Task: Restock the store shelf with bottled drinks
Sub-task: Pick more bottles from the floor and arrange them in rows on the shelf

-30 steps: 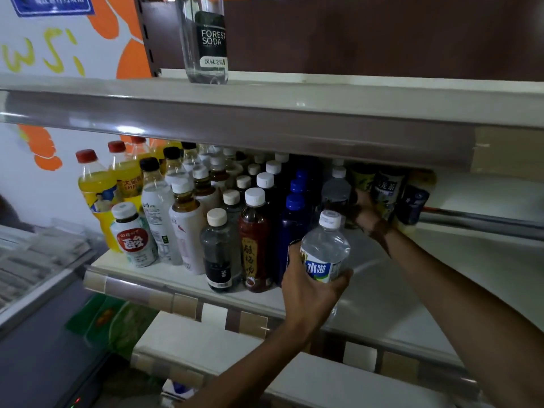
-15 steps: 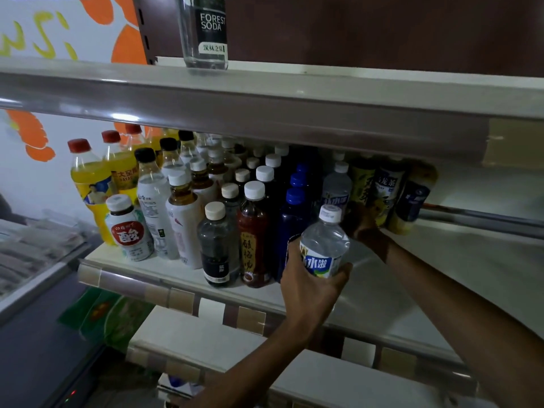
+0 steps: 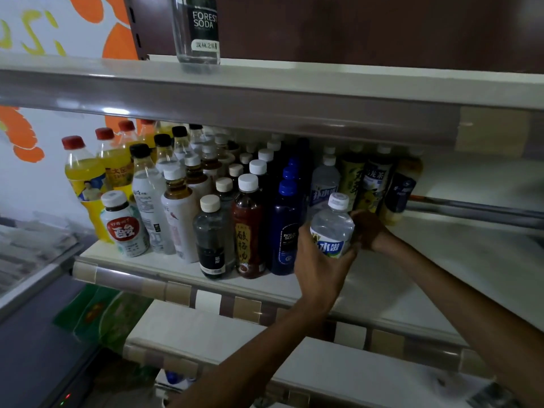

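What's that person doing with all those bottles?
A person is filling a store shelf with drinks. The left hand grips a clear water bottle with a white cap, holding it at the shelf beside the dark blue bottle. The right hand reaches behind it toward the bottles at the back; whether it holds anything is hidden.

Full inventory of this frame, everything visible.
water bottle: one, clear with white cap, over middle shelf front
Forest Soda bottle: one, clear, upper shelf
yellow drink bottles: at least three, red caps, middle shelf left
dark blue bottles: one row, blue caps, middle shelf centre
mixed bottles: many, various colours, between and beside those
middle shelf: one, white, under upper shelf
left hand: one, grips water bottle
right hand: one, behind water bottle, grip unclear
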Available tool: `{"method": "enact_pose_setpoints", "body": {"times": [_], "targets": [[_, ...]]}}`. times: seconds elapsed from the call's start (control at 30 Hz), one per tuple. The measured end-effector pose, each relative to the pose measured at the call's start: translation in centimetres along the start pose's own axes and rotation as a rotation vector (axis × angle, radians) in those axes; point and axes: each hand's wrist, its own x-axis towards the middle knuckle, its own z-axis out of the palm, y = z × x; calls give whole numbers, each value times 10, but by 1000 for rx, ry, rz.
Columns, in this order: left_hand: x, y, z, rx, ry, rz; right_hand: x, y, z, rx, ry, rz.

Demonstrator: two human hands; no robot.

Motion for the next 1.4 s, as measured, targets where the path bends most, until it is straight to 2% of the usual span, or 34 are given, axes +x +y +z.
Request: {"method": "enact_pose_setpoints", "body": {"times": [0.07, 0.1, 0.17, 0.2, 0.27, 0.4, 0.47, 0.53, 0.67, 0.83, 0.93, 1.07, 1.4], "targets": [[4, -1, 7, -14, 11, 0, -25, 1, -10, 105, -74, -64], [6, -2, 11, -24, 9, 4, -39, 0, -13, 162, -184, -54], [10, -4, 16, -16, 0, 10, -55, -1, -8, 183, -328, 101], [12, -5, 18, -3, -3, 12, -61, -1, 1, 180, -338, 163], [17, -8, 20, 13, -6, 16, -67, -6, 19, 192, -221, 217], [19, -17, 11, 39, -83, 22, -62, -4, 47, 434, 14, 216], [17, -20, 5, 94, -152, 35, -61, 1, 48, 370, 117, 215], [15, -25, 2, 145, -205, 60, -60, 1, 48, 296, 214, 128], [12, -26, -1, 223, -230, 3, -55, 2, 57, 219, 222, 71], [15, -23, 2, 288, -296, -36, -54, -9, 71, 316, 297, 145], [15, -24, 2, 291, -356, -83, -50, -14, 80, 217, 343, 139], [9, -32, 1, 258, -392, -125, -31, -22, 79, 140, 346, 250], [4, -42, -10, 193, -469, -32, 0, -31, 82, -31, 391, 359]]}}
